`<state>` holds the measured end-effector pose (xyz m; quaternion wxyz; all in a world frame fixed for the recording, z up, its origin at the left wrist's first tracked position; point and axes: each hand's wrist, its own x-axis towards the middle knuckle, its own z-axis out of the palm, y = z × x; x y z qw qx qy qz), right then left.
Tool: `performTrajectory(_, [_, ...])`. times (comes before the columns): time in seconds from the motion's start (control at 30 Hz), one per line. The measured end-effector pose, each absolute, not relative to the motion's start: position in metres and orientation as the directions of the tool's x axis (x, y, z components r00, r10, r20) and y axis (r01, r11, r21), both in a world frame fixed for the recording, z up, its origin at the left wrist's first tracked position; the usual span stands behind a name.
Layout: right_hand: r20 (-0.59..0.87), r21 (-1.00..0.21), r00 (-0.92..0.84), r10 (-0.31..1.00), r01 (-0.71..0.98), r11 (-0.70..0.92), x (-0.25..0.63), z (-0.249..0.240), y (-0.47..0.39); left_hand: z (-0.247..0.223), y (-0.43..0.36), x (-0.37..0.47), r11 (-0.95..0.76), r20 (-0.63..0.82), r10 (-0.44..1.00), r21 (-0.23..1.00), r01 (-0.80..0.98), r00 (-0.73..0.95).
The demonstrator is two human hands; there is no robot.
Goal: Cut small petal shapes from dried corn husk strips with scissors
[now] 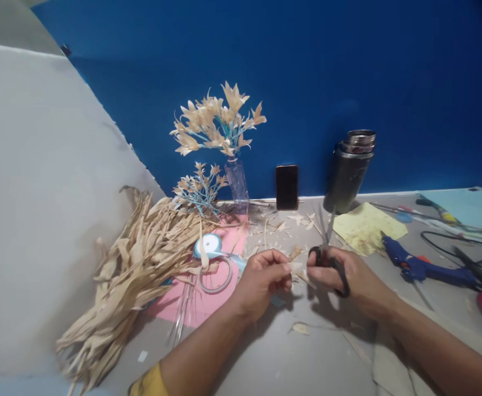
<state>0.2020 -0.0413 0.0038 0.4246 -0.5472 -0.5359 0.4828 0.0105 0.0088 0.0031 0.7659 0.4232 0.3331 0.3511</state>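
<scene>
Table [302, 366]: bearing everything; offering bare space below the hands, so probably suiting a cut made low over it; running out of view at the bottom.
Husk bundle [142, 258]: sprawling at left, well apart from the hands; hiding own inner strips and part of the pink sheet [203, 308].
Glue gun [431, 272]: lying to the right, beyond the yellow paper [367, 223]; probably worth steering the right elbow around; losing own far end among dark tools.
Right hand [359, 275]: gripping the scissors, hooking into black handle loops; curling inward, so not showing every finger.
Left hand [268, 278]: clamping thumb and forefinger together on the pale piece; probably best pinching lightly, leaving a free edge; hiding whatever is lying inside the palm.
Scissors [324, 247]: pointing up toward the wall, looking parted at the blades, not touching the pale piece; calling for turning toward that edge and clearing the fingertips; blurring at the tips.
Pale piece [295, 266]: sticking out between the hands; probably calling for short snips, rotating between cuts; showing too small for judging outline.
Scraps [282, 225]: littering behind the hands; blurring together, not countable.
</scene>
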Motion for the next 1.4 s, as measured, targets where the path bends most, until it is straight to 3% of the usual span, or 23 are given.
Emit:
performTrajectory(0.13, [-0.183, -0.957, -0.434, 0.882, 0.286, -0.058, 0.211, 0.009, -0.042, 0.008, 0.017, 0.000, 0.504, -0.244, 0.717, 0.829, -0.243, 0.653])
performTrajectory(0.3, [-0.309, -0.939, -0.571, 0.761, 0.308, -0.151, 0.213, 0.009, -0.042, 0.007, 0.024, -0.008, 0.548, -0.261, 0.641, 0.814, -0.193, 0.721])
performTrajectory(0.57, [-0.163, -0.977, -0.220, 0.962, 0.174, -0.126, 0.198, 0.005, -0.044, 0.000, 0.018, -0.002, 0.549, -0.343, 0.557, 0.835, -0.026, 0.757])
performTrajectory(0.83, [-0.120, -0.986, -0.002, 0.993, 0.116, -0.119, 0.183, 0.005, -0.050, -0.003, 0.011, 0.004, 0.550, -0.314, 0.639, 0.825, -0.131, 0.702])
performTrajectory(1.4, [-0.168, -0.986, 0.005, 0.986, 0.005, -0.168, 0.174, 0.006, -0.052, -0.001, 0.011, 0.005, 0.510, -0.293, 0.738, 0.832, -0.218, 0.608])
